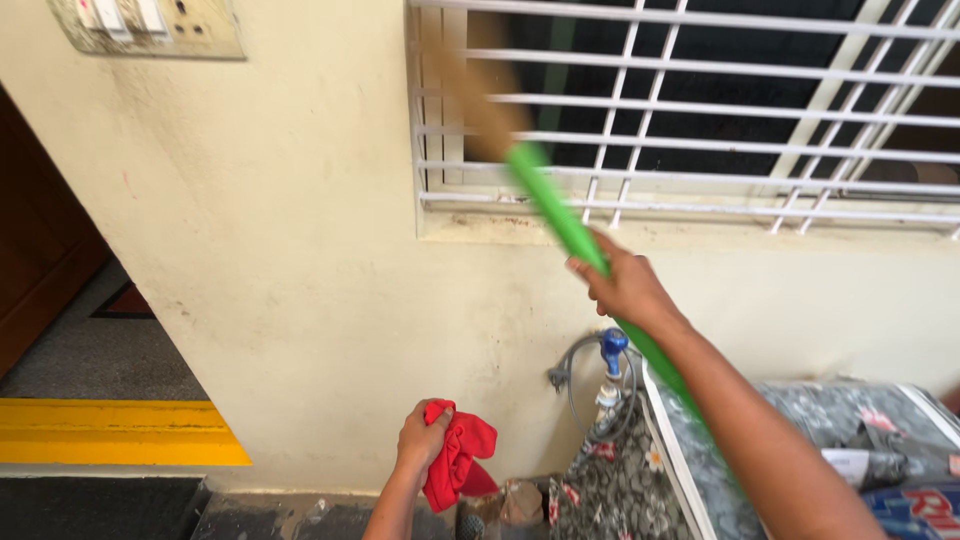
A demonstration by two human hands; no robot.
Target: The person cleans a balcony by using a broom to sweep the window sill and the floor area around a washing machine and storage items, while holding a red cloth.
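Two hands are at work here, each closed on something different. The right hand (pixel 625 285), just right of the frame's centre, grips a long green plastic broom handle (pixel 560 215) whose pale brown bristle end (pixel 478 95) is blurred in the upper middle of the frame. The long axis of the broom runs on a diagonal: from under the forearm at lower right, up through the fist, and on to the upper left, where the bristles reach the left end of the white metal window grille (pixel 700 120). The bristles lie against or just in front of the bars; the blur makes it impossible to tell which. The right hand is by far the nearer to the grille and the dusty window ledge (pixel 520 228) below it.

The left hand (pixel 422 437), low in the frame and left of centre, is clenched around a crumpled red cloth (pixel 458 458) that hangs from its fist, well apart from the broom.

Between and below the two hands, a blue-topped wall tap with a grey hose loop (pixel 603 375) stands out from the cream painted wall (pixel 300 260). At lower right sits an appliance under a grey floral cover (pixel 800 420), beneath the right forearm. A switch plate (pixel 150 25) is at upper left, a yellow floor stripe (pixel 110 432) at lower left.
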